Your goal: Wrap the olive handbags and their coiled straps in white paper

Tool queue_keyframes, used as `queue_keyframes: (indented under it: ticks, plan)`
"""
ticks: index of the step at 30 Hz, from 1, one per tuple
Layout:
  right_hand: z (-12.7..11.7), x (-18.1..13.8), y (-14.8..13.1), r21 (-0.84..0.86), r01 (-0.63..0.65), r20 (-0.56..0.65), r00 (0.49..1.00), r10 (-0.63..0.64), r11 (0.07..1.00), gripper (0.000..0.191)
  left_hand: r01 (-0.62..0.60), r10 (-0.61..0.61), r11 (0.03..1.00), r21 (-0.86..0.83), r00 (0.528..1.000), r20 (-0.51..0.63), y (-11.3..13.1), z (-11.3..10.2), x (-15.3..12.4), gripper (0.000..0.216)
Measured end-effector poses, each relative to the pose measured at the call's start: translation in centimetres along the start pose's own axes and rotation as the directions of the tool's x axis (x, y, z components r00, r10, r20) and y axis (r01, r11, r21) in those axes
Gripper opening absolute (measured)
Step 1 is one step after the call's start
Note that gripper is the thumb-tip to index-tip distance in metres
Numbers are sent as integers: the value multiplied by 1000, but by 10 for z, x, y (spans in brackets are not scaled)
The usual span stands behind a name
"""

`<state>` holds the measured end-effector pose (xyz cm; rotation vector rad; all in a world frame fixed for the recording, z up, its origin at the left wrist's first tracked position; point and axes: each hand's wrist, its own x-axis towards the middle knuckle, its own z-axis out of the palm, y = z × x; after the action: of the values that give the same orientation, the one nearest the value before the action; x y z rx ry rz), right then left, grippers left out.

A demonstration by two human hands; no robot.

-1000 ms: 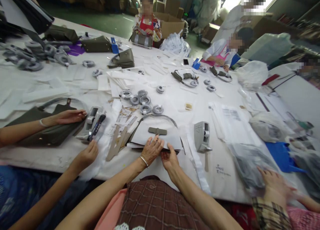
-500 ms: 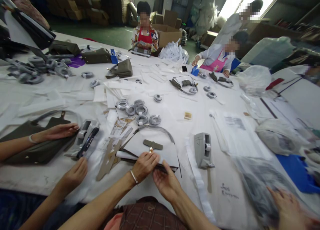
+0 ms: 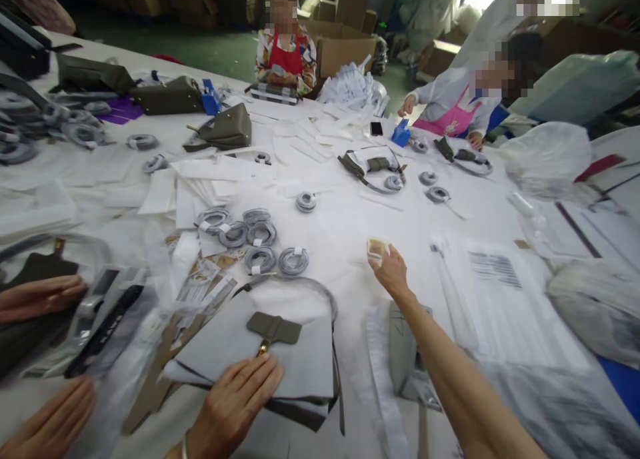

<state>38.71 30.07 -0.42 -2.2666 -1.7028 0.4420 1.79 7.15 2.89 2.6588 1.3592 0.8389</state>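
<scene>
At the near edge of the white-covered bench (image 3: 340,232), my left hand (image 3: 235,400) lies flat, fingers spread, on the olive-green handbag swathed in pale grey wrapping paper (image 3: 300,359), just below its olive leather tab with a brass clasp (image 3: 274,327). My right hand (image 3: 393,272) stretches toward the middle of the bench, fingertips touching a small tan square pad (image 3: 376,248); I cannot tell whether they pinch it or merely rest on it. The forearm passes over a grey tape dispenser (image 3: 400,342). I judge the pad light and thin, best lifted by its near edge between thumb and forefinger. The wrapped bag looks soft-sided, its paper slick and easily creased, so I would hold it down with a flat palm or take it by both side edges rather than by the tab or the thin grey strap (image 3: 310,282). Coiled grey straps (image 3: 260,236) lie just beyond it; a co-worker's hands (image 3: 43,298) work at the near-left corner.
</scene>
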Motion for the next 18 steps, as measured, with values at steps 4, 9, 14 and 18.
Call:
queue_keyframes:
  ticks: [4, 9, 14, 18]
  plan:
    - [29, 39, 22, -263, 9, 142, 989, 30, 965, 61, 44, -44, 999, -19, 999, 21, 1, 2, 2, 44]
    - [19, 58, 21, -300, 7, 214, 975, 60, 954, 56, 50, -47, 998, -46, 997, 63, 2, -1, 13, 43]
    - [-12, -5, 4, 86, 111, -47, 993, -108, 990, 26, -9, 11, 1000, -24, 997, 71, 1, -5, 18, 40]
    - [-19, -126, -1, 366, 110, -6, 993, -116, 924, 20, -26, 27, 999, -20, 998, 54, -3, -9, 17, 40]
